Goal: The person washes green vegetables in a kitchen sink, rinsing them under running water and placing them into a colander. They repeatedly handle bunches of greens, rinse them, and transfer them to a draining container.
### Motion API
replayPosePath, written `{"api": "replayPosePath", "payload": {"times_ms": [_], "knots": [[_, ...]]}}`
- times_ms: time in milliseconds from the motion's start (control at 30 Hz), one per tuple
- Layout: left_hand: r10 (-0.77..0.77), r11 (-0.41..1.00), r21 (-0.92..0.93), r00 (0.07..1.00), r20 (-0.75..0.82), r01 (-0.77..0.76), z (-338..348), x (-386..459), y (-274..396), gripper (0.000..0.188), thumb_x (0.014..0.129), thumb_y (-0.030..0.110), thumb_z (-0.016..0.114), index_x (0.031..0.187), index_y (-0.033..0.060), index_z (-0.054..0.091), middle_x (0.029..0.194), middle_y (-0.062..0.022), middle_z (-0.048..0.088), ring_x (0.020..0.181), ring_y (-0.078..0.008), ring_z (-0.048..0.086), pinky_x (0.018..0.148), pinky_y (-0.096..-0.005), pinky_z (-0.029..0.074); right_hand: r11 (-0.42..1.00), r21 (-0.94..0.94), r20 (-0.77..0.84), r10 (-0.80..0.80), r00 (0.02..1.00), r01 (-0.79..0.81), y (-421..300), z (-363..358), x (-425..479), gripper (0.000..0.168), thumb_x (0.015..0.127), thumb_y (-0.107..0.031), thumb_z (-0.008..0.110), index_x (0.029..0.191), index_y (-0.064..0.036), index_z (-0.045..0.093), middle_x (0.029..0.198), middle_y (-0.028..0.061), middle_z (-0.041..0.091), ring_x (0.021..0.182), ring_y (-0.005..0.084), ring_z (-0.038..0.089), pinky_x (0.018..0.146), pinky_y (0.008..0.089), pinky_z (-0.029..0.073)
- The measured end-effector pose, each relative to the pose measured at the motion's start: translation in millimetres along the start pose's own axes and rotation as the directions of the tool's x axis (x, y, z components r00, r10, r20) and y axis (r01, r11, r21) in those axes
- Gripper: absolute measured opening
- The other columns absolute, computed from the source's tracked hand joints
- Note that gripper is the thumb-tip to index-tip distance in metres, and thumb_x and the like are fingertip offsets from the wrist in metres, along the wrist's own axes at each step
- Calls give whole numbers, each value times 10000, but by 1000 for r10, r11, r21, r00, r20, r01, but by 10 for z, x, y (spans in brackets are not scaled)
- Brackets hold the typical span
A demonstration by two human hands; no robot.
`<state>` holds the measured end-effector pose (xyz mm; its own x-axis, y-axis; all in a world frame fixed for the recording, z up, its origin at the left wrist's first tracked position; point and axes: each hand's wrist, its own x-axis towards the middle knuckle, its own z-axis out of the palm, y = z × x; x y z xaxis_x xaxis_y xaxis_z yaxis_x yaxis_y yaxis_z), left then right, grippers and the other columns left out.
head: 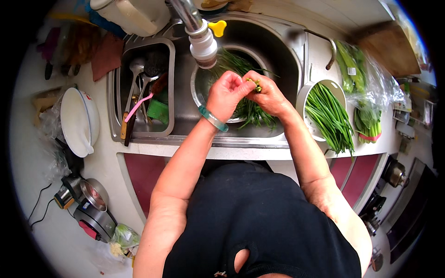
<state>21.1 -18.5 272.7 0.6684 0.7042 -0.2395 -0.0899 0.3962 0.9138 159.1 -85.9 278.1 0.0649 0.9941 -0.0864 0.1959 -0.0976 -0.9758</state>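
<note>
Over the basin of a steel sink (185, 80), my right hand (266, 92) grips a bunch of thin green stems (257, 85), their cut ends showing between the fingers. My left hand (227, 93), with a green bangle on the wrist, touches the bunch with thumb and curled fingers; whether it also grips stems is hidden. Long green leaves (255, 113) hang below the hands. Under them a round bowl (194, 88) holds more greens. The faucet (203, 47) with a white nozzle stands just above my left hand.
Right of the sink, a white colander (301, 99) holds long green chives (326, 114), beside bagged leafy greens (351, 67) and a banded bunch (368, 125). At left are a steel tray (171, 104) with ladles and a green scrubber (158, 110), and a white enamel basin (78, 121).
</note>
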Motion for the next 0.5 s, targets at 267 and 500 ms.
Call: {"api": "replayPosePath", "payload": {"times_ms": [267,500], "knots": [[-266,957,-96,960,90,274,86,-2,213,151,884,225,570,824,94,526,673,39,482,545,-27,406,492,-150,325,999,39,-140,-27,990,33,-42,10,-168,141,771,2,610,879,-37,527,814,81,556,785,169,545,694,281,432],[-188,971,164,980,67,175,120,-88,308,148,868,221,589,832,89,531,683,29,506,542,-36,428,488,-155,341,984,-117,-124,-146,981,132,-45,-17,-174,166,728,15,624,852,-39,526,799,97,547,777,243,549,688,315,434]]}}
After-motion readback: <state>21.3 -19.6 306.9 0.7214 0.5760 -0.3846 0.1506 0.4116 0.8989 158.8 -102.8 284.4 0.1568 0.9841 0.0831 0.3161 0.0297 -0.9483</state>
